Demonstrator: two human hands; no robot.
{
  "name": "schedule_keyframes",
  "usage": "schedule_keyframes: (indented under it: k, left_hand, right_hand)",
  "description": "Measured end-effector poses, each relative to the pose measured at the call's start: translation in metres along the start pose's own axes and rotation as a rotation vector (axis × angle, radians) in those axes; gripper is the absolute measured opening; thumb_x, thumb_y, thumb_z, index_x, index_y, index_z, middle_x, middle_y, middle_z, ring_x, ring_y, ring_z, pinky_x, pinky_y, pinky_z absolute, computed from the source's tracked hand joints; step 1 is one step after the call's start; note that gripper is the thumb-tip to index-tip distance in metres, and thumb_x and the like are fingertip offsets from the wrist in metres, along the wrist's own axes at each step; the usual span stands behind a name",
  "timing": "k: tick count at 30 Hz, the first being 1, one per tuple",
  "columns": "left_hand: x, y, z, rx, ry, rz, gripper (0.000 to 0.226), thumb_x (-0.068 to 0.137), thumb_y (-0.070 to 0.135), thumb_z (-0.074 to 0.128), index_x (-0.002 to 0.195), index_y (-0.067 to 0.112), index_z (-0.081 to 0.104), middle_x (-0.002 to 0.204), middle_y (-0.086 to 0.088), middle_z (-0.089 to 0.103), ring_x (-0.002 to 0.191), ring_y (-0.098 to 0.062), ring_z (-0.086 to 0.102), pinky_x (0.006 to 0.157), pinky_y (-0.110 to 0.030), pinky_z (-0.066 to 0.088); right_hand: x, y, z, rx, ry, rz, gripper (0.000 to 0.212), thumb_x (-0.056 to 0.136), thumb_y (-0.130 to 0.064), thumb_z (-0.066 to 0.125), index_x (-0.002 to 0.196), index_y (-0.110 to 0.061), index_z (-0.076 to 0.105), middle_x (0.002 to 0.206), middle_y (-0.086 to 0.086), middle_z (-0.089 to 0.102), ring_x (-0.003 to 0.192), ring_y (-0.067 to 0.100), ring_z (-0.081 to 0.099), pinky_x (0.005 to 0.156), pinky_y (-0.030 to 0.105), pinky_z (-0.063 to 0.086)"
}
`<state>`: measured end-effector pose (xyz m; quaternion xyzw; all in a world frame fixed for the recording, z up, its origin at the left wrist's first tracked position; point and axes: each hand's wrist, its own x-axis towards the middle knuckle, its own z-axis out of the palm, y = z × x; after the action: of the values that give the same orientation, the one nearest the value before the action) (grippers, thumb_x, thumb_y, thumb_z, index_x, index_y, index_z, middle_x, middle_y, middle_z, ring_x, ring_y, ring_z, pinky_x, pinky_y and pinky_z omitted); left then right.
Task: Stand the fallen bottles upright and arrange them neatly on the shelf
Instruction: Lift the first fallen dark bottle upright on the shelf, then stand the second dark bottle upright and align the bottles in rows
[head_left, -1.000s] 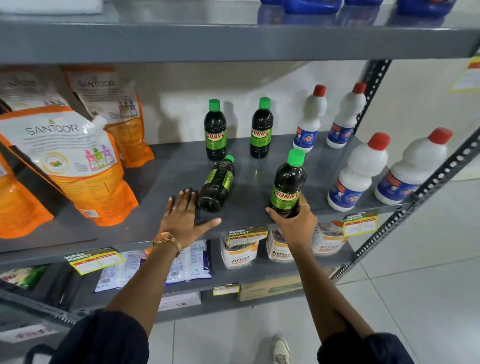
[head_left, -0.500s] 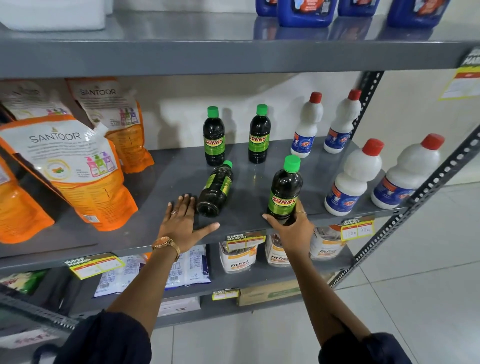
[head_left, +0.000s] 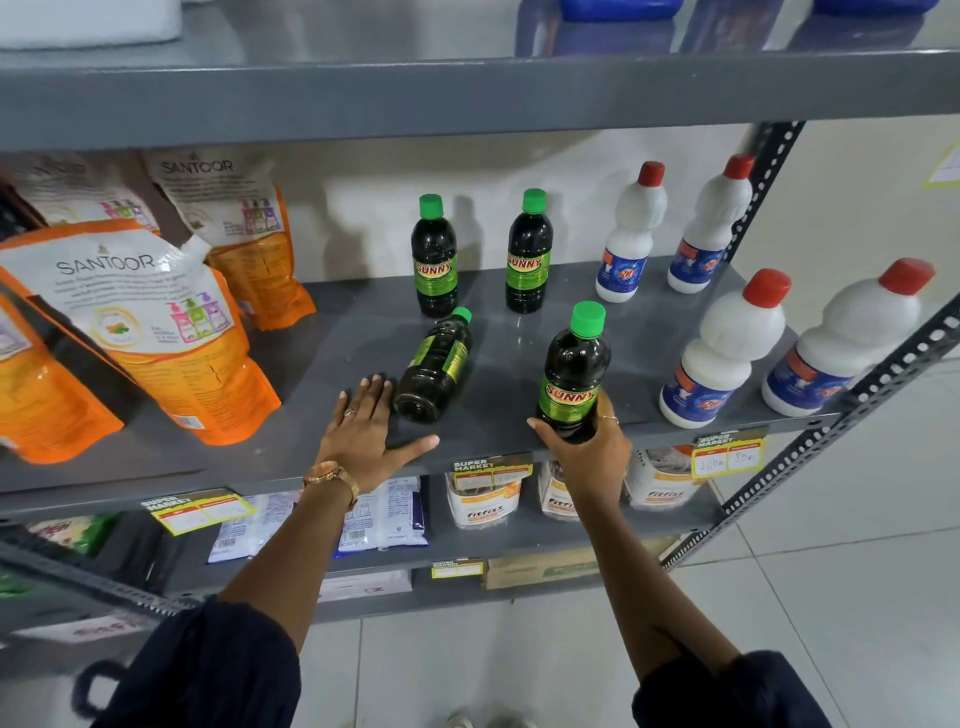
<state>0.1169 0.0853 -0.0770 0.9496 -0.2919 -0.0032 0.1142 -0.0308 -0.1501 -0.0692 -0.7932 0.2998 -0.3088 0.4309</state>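
At centre frame on the grey shelf, the right hand is gripping an upright bottle while the left hand, fingers spread flat, is nearing the fallen bottle, best righted by its body.

head view, looking down, close to shelf

My left hand slides a little nearer the fallen dark green-capped plastic bottle. I see the fingers now just beside its base.
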Motion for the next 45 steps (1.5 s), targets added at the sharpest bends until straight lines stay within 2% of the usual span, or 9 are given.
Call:
schedule_keyframes:
  k: [12,17,20,23,26,30,37,40,45]
  left_hand:
    - [0.000,-0.001,0.001,0.002,0.024,0.008,0.112,0.067,0.090,0.021,0.148,0.013,0.013,0.158,-0.007,0.012,0.144,-0.018,0.001,0.118,-0.043,-0.002]
    - [0.001,-0.002,0.000,-0.042,0.003,0.007,0.115,0.064,0.091,0.023,0.148,0.014,0.012,0.158,-0.006,0.009,0.144,-0.017,-0.002,0.118,-0.043,-0.002]
    - [0.002,-0.013,-0.011,-0.216,-0.110,0.001,0.112,0.063,0.088,0.034,0.148,0.019,0.014,0.158,-0.001,0.007,0.144,-0.021,0.000,0.118,-0.041,0.003]
    - [0.002,-0.034,-0.024,-0.364,-0.118,0.026,0.083,0.079,0.062,0.046,0.145,0.016,0.027,0.156,-0.002,0.019,0.143,-0.018,0.014,0.113,-0.029,0.010]
    - [0.003,-0.051,-0.026,-0.277,-0.061,0.093,0.064,0.092,0.044,0.046,0.144,0.010,0.030,0.154,-0.007,0.024,0.141,-0.019,0.020,0.112,-0.027,0.013]
    - [0.000,-0.055,-0.014,-0.229,-0.014,0.113,0.079,0.085,0.059,0.026,0.145,0.006,0.024,0.154,-0.012,0.019,0.143,-0.024,0.012,0.114,-0.027,0.003]
    - [0.001,-0.060,-0.006,-0.200,0.064,0.172,0.064,0.092,0.042,0.028,0.141,0.000,0.030,0.151,-0.016,0.024,0.141,-0.031,0.019,0.113,-0.032,0.000]
    - [0.002,-0.059,-0.003,-0.125,0.054,0.195,0.066,0.089,0.041,0.021,0.138,-0.003,0.035,0.146,-0.022,0.035,0.137,-0.035,0.030,0.114,-0.040,0.009]
    - [0.001,-0.057,-0.009,-0.106,0.059,0.201,0.062,0.092,0.037,0.025,0.141,-0.001,0.030,0.149,-0.020,0.031,0.140,-0.032,0.024,0.117,-0.038,0.011]
  right_hand:
    - [0.003,0.008,-0.003,-0.009,-0.020,-0.009,0.081,0.064,-0.044,0.083,0.131,-0.015,0.049,0.115,0.002,0.067,0.099,0.010,0.059,0.083,0.024,0.049]
    - [-0.018,0.007,0.001,0.062,0.025,0.076,0.112,0.060,-0.058,0.080,0.148,-0.017,0.024,0.149,0.006,0.038,0.137,0.022,0.036,0.109,0.037,0.036]
    - [-0.072,0.000,0.005,0.008,0.117,-0.015,0.088,0.072,-0.057,0.071,0.140,-0.017,0.034,0.139,0.011,0.044,0.131,0.030,0.038,0.110,0.047,0.030]
    - [-0.107,-0.027,0.029,-0.070,-0.072,-0.238,0.058,0.081,-0.058,0.059,0.124,-0.020,0.049,0.116,-0.005,0.049,0.110,0.017,0.045,0.100,0.035,0.034]
    - [-0.068,-0.072,0.073,-0.063,-0.145,-0.018,0.068,0.084,-0.066,0.049,0.129,-0.015,0.049,0.120,-0.001,0.050,0.111,0.016,0.041,0.096,0.030,0.030]
    - [0.016,-0.106,0.126,-0.234,-0.351,0.362,0.099,0.060,-0.084,0.051,0.121,-0.007,0.055,0.123,0.013,0.059,0.118,0.033,0.051,0.098,0.041,0.038]
    - [0.027,-0.112,0.135,-0.123,-0.331,0.407,0.048,0.058,-0.042,0.080,0.092,-0.011,0.067,0.090,0.007,0.070,0.079,0.022,0.063,0.063,0.028,0.047]
    - [0.020,-0.110,0.134,0.061,-0.182,0.386,0.049,0.062,-0.034,0.082,0.093,-0.007,0.056,0.092,0.008,0.066,0.081,0.023,0.061,0.068,0.029,0.048]
    - [0.023,-0.110,0.148,0.338,0.115,0.172,0.080,0.065,-0.018,0.084,0.129,-0.013,0.037,0.111,0.002,0.057,0.098,0.019,0.058,0.089,0.028,0.044]
